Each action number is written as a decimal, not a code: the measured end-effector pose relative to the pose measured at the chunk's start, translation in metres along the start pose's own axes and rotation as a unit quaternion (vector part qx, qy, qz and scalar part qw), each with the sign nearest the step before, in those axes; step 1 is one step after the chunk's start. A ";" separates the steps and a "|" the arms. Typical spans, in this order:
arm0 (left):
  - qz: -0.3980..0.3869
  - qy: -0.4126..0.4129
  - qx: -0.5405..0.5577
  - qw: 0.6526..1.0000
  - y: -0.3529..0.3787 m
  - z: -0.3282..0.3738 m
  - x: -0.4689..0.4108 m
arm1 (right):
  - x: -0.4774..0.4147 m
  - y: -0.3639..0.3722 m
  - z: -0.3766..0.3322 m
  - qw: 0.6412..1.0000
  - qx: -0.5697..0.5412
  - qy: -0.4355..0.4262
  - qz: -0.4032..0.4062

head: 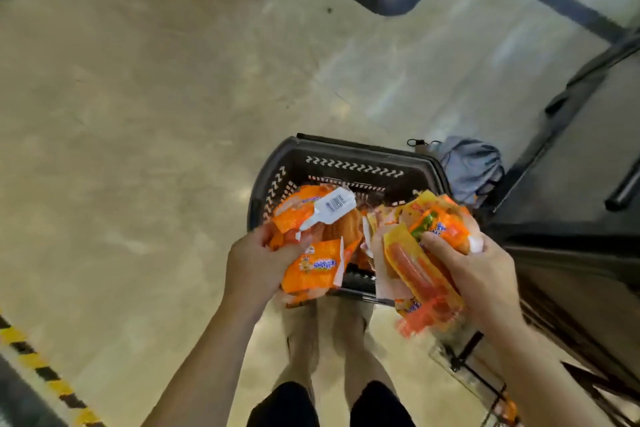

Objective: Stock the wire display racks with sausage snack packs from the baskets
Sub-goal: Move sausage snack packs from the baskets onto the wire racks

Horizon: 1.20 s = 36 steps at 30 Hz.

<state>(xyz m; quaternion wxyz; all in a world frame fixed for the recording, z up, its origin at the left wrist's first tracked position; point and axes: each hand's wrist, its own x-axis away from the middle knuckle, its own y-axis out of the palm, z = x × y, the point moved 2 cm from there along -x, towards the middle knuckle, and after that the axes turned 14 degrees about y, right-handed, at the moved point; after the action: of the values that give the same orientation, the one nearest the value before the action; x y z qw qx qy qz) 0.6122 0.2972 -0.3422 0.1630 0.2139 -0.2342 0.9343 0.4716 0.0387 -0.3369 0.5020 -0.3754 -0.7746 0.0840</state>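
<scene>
- Orange plastic all over. Our left hand [256, 263] is clamped on a bunch of orange packs [311, 265], thumb on top and the other fingers curled underneath, out of sight.
- Our right hand [485, 274] is doing the same with a fan of yellow and orange packs [415, 270], thumb pressed across the front.
- Both bunches are held just above the near edge of the black basket [353, 166], which sits on the floor [138, 114]. A few more packs lie inside against its near wall, and one has a white barcode tag [332, 206] sticking up.
- Progress-wise, we'd call this the loading-up step: hands full, nothing placed from this grab yet. The wire rack [465, 348] is by the right forearm, too blurred to tell how full it is.
- The packs look flat, glossy and slippery. Some have clear windows showing red sausages, and they're splayed rather than stacked, so one could easily slide out.
- A grey bag [474, 170] sits just off the basket's far right corner.
</scene>
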 end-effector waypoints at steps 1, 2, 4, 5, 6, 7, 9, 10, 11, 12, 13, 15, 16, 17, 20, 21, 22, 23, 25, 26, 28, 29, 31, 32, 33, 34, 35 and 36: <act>-0.014 0.001 -0.021 1.000 0.012 -0.018 -0.021 | -0.020 0.014 0.009 1.000 0.013 0.005 0.006; -0.031 0.002 -0.042 0.999 0.025 -0.036 -0.040 | -0.041 0.027 0.020 1.000 0.024 0.011 0.009; -0.059 0.012 -0.078 0.995 0.051 -0.072 -0.076 | -0.082 0.055 0.043 0.999 0.040 0.023 0.011; -0.069 0.025 -0.097 0.993 0.063 -0.090 -0.092 | -0.101 0.068 0.055 0.999 0.044 0.026 0.016; -0.078 0.038 -0.116 0.989 0.075 -0.107 -0.106 | -0.119 0.081 0.066 0.998 0.053 0.025 0.023; -0.084 0.049 -0.135 0.986 0.086 -0.125 -0.120 | -0.135 0.092 0.076 0.997 0.064 0.023 0.028; -0.096 0.058 -0.170 0.979 0.106 -0.160 -0.140 | -0.162 0.110 0.094 0.996 0.081 0.020 0.038; -0.101 0.057 -0.183 0.976 0.115 -0.178 -0.147 | -0.174 0.117 0.104 0.995 0.090 0.018 0.045; -0.106 0.056 -0.198 0.973 0.123 -0.195 -0.151 | -0.184 0.123 0.114 0.993 0.102 0.018 0.052; -0.108 0.059 -0.210 0.970 0.128 -0.207 -0.153 | -0.191 0.128 0.122 0.992 0.116 0.017 0.057; -0.111 0.061 -0.221 0.967 0.133 -0.217 -0.152 | -0.197 0.131 0.129 0.989 0.135 0.017 0.058; -0.118 0.054 -0.244 0.961 0.140 -0.229 -0.149 | -0.203 0.137 0.136 0.982 0.181 0.012 0.056; -0.117 0.049 -0.263 0.956 0.142 -0.233 -0.148 | -0.205 0.141 0.139 0.980 0.193 0.004 0.052; -0.114 0.039 -0.283 0.952 0.144 -0.237 -0.148 | -0.205 0.144 0.140 0.979 0.198 -0.004 0.049; -0.119 0.018 -0.332 0.936 0.147 -0.239 -0.147 | -0.203 0.151 0.142 0.973 0.228 -0.017 0.040; -0.127 0.020 -0.346 0.929 0.148 -0.236 -0.146 | -0.202 0.151 0.142 0.968 0.247 -0.022 0.035; -0.135 0.025 -0.356 0.924 0.149 -0.232 -0.145 | -0.200 0.150 0.142 0.963 0.266 -0.027 0.031; -0.140 0.031 -0.364 0.920 0.148 -0.228 -0.143 | -0.197 0.148 0.141 0.958 0.283 -0.035 0.030; -0.145 0.045 -0.376 0.914 0.144 -0.220 -0.139 | -0.188 0.143 0.136 0.947 0.314 -0.061 0.038; -0.148 0.055 -0.387 0.909 0.140 -0.215 -0.135 | -0.183 0.139 0.133 0.939 0.332 -0.075 0.044; -0.156 0.075 -0.416 0.893 0.129 -0.201 -0.126 | -0.166 0.130 0.124 0.921 0.373 -0.096 0.052; -0.160 0.085 -0.432 0.883 0.122 -0.191 -0.118 | -0.154 0.124 0.119 0.911 0.395 -0.105 0.053; -0.162 0.115 -0.460 0.866 0.106 -0.165 -0.100 | -0.125 0.109 0.108 0.889 0.435 -0.130 0.055; -0.160 0.136 -0.473 0.856 0.098 -0.148 -0.089 | -0.108 0.101 0.103 0.877 0.454 -0.148 0.062; -0.158 0.155 -0.488 0.844 0.089 -0.130 -0.076 | -0.089 0.092 0.097 0.864 0.470 -0.166 0.070; -0.154 0.177 -0.502 0.833 0.079 -0.111 -0.061 | -0.066 0.082 0.090 0.853 0.484 -0.179 0.077; -0.148 0.200 -0.515 0.821 0.068 -0.091 -0.046 | -0.043 0.071 0.082 0.846 0.493 -0.187 0.083; -0.144 0.222 -0.524 0.810 0.057 -0.070 -0.029 | -0.018 0.059 0.072 0.840 0.500 -0.192 0.087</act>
<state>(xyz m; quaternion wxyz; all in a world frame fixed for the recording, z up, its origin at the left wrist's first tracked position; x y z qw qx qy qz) 0.5908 0.2787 -0.4328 0.4302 -0.0862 -0.6124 0.6577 0.4440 0.0868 -0.4146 0.4537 -0.1161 -0.6723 0.5733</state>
